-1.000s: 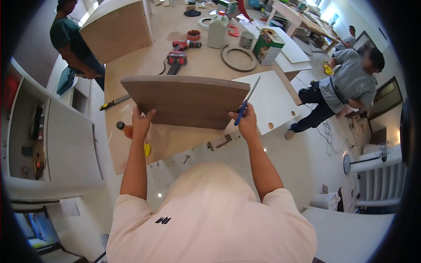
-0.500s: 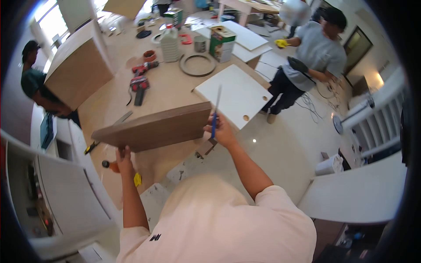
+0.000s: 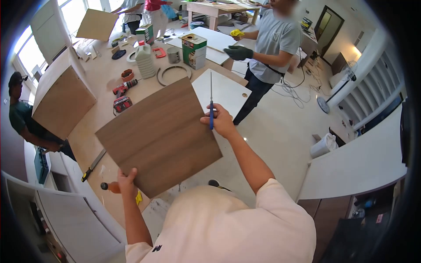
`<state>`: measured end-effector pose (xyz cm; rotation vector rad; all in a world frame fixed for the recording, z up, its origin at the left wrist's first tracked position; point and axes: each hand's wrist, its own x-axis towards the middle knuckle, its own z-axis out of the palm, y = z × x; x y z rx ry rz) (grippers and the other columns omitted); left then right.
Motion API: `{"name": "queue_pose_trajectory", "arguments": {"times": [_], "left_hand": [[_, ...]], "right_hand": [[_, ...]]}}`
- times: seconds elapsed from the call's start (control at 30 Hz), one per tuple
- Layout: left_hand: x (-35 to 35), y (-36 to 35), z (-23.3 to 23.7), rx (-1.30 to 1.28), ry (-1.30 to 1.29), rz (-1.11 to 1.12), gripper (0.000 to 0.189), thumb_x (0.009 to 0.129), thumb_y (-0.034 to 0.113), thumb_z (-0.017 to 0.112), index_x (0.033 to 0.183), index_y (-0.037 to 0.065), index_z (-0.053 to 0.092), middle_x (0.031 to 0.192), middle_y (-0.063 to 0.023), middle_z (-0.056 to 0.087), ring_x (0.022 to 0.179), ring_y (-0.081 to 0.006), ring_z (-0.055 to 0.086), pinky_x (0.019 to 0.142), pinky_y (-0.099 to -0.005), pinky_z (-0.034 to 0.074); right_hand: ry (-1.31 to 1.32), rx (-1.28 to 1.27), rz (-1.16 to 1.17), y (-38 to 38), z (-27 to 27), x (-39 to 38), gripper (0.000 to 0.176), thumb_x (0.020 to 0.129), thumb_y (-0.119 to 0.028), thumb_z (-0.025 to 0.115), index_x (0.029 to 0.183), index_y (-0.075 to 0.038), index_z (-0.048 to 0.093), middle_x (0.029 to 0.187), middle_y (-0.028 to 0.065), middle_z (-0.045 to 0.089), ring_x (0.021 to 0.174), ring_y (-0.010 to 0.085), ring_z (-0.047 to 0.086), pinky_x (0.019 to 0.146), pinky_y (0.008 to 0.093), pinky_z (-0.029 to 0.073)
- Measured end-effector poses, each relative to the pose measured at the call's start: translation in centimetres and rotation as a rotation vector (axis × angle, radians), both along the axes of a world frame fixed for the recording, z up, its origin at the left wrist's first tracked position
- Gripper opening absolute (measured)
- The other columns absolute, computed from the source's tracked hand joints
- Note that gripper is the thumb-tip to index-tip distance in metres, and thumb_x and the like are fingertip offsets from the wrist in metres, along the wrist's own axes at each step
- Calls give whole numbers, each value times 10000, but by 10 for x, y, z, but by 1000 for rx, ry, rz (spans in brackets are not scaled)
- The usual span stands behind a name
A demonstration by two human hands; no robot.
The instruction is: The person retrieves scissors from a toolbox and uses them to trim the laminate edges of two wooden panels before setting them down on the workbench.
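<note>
A brown wood-grain board (image 3: 160, 136) is held in front of me, its broad face turned up towards me. My left hand (image 3: 127, 182) grips its lower left edge, thumb on the face and fingers hidden underneath. At the right edge, my right hand (image 3: 222, 122) is closed round a blue-handled tool (image 3: 212, 117) with a long thin blade pointing away, which looks like a file. Fingers of that hand also touch the board's edge. Close to my left hand, an orange-brown bottle with a dark cap (image 3: 112, 187) lies at the workbench edge.
On the workbench (image 3: 83, 136) are a red cordless drill (image 3: 123, 95), a white jug (image 3: 144, 61), a green tin (image 3: 194, 52) and a black-and-yellow-handled tool (image 3: 93, 166). A white panel (image 3: 219, 87) sits beyond the board. A gloved co-worker (image 3: 278, 44) stands right, another person (image 3: 26, 118) left.
The board has tilted from nearly edge-on to showing its broad face, and its near edge has come down towards me. My view has shifted; the right co-worker's gloved hand has moved outward.
</note>
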<state>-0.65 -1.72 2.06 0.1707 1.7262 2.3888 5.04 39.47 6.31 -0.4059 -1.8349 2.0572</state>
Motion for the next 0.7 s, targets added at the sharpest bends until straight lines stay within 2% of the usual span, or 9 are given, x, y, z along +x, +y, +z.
{"name": "queue_pose_trajectory", "arguments": {"times": [0.07,0.17,0.27,0.37,0.47,0.57,0.63,0.7], "left_hand": [[4,4,-10,77,-97,-84,586,847,99,734,1346,4,443,1264,-121,577,1163,-259,561,1014,-382,450],[9,1,-26,147,-210,-172,594,881,150,714,1370,-7,415,1305,-134,556,1185,-283,553,1020,-409,448],[23,2,-22,232,-365,-86,572,921,229,681,1363,-26,422,1308,-147,560,1187,-291,557,1015,-425,455],[40,5,-34,299,-340,20,447,951,240,638,1299,-10,507,1207,-125,624,1130,-257,592,968,-423,492],[61,11,-53,311,-346,104,433,952,267,638,1272,-5,533,1200,-129,629,1122,-257,597,962,-435,498],[98,33,-45,312,-387,213,476,976,272,595,1346,4,462,1301,-116,581,1162,-264,577,1005,-434,474],[124,56,-45,384,-390,294,463,970,274,606,1328,9,481,1278,-122,593,1160,-276,579,998,-444,481],[147,80,-43,459,-404,355,457,969,270,605,1328,14,483,1280,-124,592,1171,-285,575,1002,-452,482]], "right_hand": [[-35,49,-12,0,-4,0,633,706,-101,875,1208,27,511,925,110,653,811,139,654,669,248,513],[-105,162,1,3,-8,-2,676,694,-138,884,1231,47,517,874,106,679,772,128,649,655,237,501],[-201,276,79,3,8,-9,669,705,-143,874,1240,53,523,896,112,684,755,120,645,650,242,498],[-171,373,130,15,-2,-21,679,720,-144,855,1270,64,515,932,118,703,782,138,653,671,262,513],[-115,489,128,31,9,-11,607,778,-102,797,1272,89,498,979,140,699,845,153,668,724,264,529],[19,251,101,67,-9,19,572,797,-79,784,1259,86,489,972,140,690,830,159,662,712,268,529],[31,142,53,91,-7,57,550,807,-68,779,1249,73,485,946,125,674,787,155,643,692,267,526],[15,146,11,133,-29,102,540,818,-69,770,1251,65,476,928,103,656,775,150,641,690,262,531]]}}
